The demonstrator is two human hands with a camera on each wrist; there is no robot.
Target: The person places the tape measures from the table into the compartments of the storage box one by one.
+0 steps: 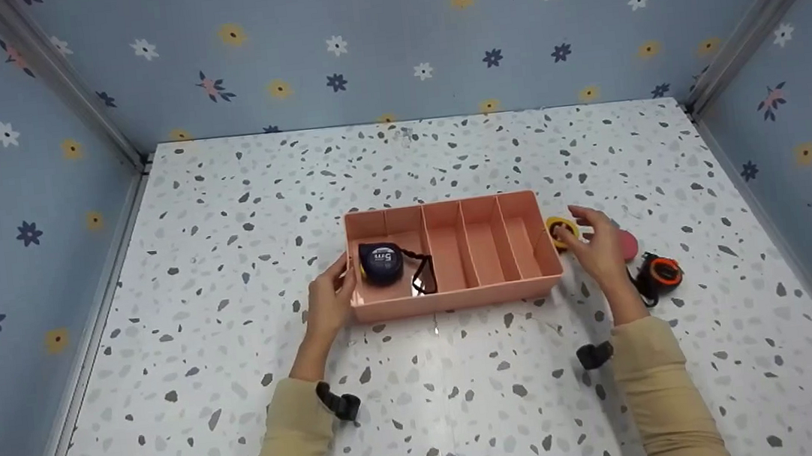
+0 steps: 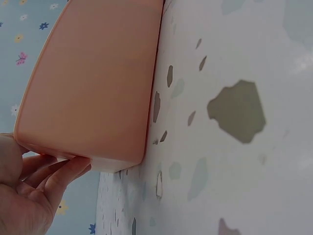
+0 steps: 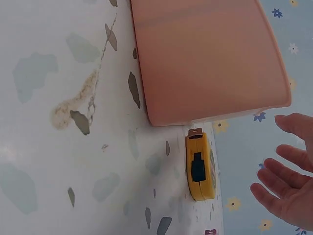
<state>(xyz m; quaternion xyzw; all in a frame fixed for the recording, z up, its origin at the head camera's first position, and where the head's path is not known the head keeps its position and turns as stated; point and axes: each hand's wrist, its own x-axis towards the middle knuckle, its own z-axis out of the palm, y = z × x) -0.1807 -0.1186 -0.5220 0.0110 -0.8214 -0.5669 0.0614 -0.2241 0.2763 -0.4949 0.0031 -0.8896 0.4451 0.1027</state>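
Observation:
A pink divided storage box (image 1: 459, 299) stands on the table. In its wide left compartment lies a dark blue tape measure (image 1: 382, 264) with a black wrist strap. My left hand (image 1: 328, 300) grips the box's left end; in the left wrist view its curled fingers (image 2: 61, 178) touch the end wall. Just off the box's right end, a yellow tape measure (image 3: 199, 169) stands on the table. Over it hovers my right hand (image 1: 599, 249), fingers spread and apart from it, holding nothing.
Right of my right hand lie a pink round object (image 1: 628, 244), partly hidden by the hand, and a black and orange tape measure (image 1: 660, 274) with a strap. Flower-patterned walls (image 1: 386, 41) enclose the speckled white table (image 1: 236, 193) at the back and sides.

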